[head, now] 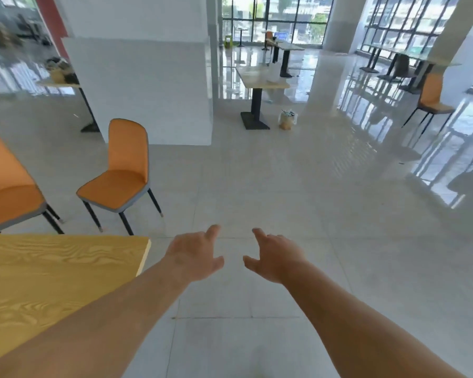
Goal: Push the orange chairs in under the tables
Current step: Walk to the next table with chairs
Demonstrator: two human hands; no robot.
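Two orange chairs stand beyond the far edge of a yellow wood-grain table [52, 274] at lower left: one chair [120, 173] near the white pillar, another chair [6, 184] cut off by the left edge. Both stand clear of the table. My left hand [194, 255] and my right hand [276, 257] reach forward over bare floor, right of the table's corner, fingers apart and holding nothing. A third orange chair [432, 99] stands alone at the far right near the windows. A fourth orange chair [269, 36] shows far back by a table.
A large white pillar [148, 77] rises behind the near chair. A black-legged table [260, 77] stands mid-room with a plastic bag [287, 120] on the floor beside it. More tables [287, 47] line the windows. The glossy tiled floor ahead is wide.
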